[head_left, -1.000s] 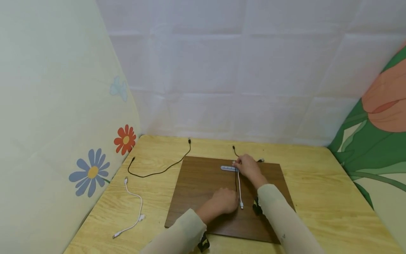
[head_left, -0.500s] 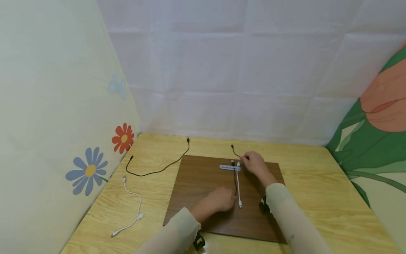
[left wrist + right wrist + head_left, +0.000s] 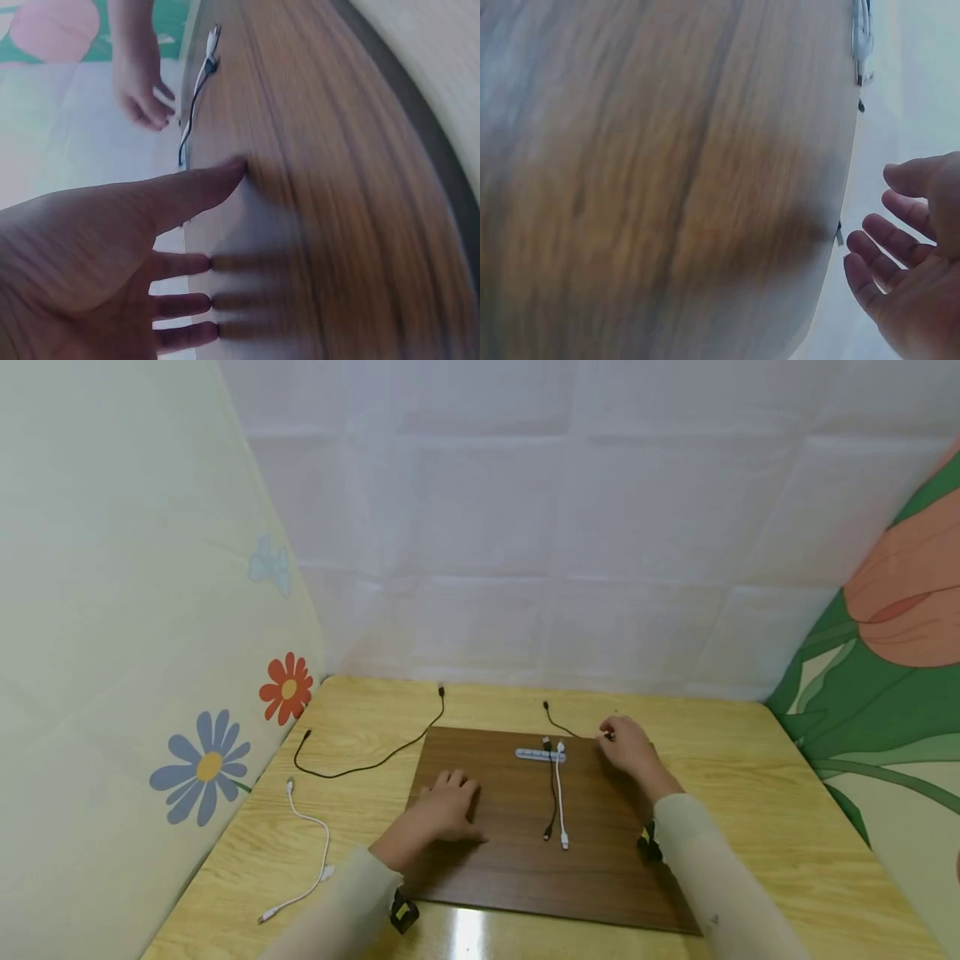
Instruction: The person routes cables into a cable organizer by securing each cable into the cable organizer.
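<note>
On the dark brown board (image 3: 495, 877), my left hand (image 3: 444, 808) is spread at the left side with its fingertips at the surface, holding nothing. A pale blue cable holder strip (image 3: 530, 754) lies near the board's back edge. From its right end a short black USB cable (image 3: 553, 793) and a short white USB cable (image 3: 561, 793) run side by side toward the front. My right hand (image 3: 630, 753) hovers over the back right of the board, fingers loosely bent. Close by its fingertips is a dark plug (image 3: 839, 234) of another black cable (image 3: 558, 724), apart from the fingers in the right wrist view.
At the left of the wooden table (image 3: 780, 843) lies a white cable (image 3: 326, 843) with a small white tag. A longer black cable (image 3: 360, 772) curves behind it up to the board's back left corner. White and flowered sheets (image 3: 480, 527) wall the back and sides.
My left hand has let go of the short black cable's front end and moved left, fingers spreading. My right hand has moved right, away from the holder strip.
</note>
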{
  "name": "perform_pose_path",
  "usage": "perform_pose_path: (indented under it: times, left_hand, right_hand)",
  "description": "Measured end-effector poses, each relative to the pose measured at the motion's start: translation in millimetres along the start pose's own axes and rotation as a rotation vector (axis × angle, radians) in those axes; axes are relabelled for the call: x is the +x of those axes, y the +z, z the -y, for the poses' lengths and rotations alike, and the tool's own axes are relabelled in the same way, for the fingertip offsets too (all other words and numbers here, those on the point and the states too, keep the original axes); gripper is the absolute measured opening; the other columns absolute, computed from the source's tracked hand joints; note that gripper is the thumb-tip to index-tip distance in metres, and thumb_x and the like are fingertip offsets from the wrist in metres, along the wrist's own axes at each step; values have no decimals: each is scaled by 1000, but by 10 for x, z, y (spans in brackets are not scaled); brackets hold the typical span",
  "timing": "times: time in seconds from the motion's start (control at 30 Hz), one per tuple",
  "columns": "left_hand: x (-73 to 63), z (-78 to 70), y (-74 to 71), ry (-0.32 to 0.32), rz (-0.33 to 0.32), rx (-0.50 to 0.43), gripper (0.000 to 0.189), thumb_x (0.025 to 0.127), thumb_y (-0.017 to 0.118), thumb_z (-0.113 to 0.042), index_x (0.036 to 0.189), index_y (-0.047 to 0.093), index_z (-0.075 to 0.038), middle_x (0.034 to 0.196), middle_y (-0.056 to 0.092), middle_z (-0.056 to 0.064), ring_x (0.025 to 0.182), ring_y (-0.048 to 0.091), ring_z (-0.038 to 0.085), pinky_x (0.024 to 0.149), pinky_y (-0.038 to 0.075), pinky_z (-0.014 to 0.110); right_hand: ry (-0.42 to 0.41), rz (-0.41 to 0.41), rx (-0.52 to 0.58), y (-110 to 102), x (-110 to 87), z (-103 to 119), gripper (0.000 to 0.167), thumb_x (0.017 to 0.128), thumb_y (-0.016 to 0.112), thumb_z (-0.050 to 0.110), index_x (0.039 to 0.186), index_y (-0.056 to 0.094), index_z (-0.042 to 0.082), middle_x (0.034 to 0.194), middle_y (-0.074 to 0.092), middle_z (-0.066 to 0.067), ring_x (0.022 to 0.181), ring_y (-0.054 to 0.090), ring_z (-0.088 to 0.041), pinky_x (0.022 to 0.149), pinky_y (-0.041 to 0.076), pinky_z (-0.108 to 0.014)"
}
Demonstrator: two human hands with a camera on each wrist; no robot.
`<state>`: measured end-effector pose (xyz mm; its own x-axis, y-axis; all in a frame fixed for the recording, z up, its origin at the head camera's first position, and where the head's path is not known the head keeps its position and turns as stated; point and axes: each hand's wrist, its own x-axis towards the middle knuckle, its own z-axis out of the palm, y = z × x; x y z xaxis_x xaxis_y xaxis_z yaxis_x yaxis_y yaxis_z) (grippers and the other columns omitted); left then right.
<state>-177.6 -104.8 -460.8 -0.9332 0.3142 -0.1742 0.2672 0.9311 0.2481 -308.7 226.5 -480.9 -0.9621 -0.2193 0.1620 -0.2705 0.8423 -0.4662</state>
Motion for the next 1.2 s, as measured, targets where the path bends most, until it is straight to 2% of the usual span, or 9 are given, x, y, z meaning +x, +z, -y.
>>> perform_pose_path:
  times: [0.13,0.27,0.5,1.2]
  left_hand:
    - [-57,137,-35,2,27,-49,94,74,86,-55,148,48,-12,152,41,16,144,32,43,105,33,73]
    - [-81,209,-34,-8,52,-88,101,71,88,-55,152,43,-15,160,32,18,149,23,46,108,24,77]
    - [-104,238,-44,0,73,-101,104,72,87,-56,156,39,-16,164,26,18,151,18,45,110,22,76]
    - [-80,223,-37,1,127,40,107,76,78,-65,160,30,-18,167,21,16,153,15,42,112,25,72]
  right_hand:
    - [18,22,-12,-49,-48,-45,32,98,61,11,120,60,-12,120,58,-32,112,56,-47,97,46,-59]
    - [26,42,-6,-96,-84,-61,34,99,61,11,123,59,-12,122,57,-33,113,55,-48,97,46,-60]
    - [35,63,-10,-145,-100,-85,37,99,60,12,127,58,-12,128,54,-36,118,52,-51,99,44,-62]
    - [39,146,-42,-161,13,-160,40,100,55,9,134,54,-11,135,52,-37,126,47,-55,104,39,-64]
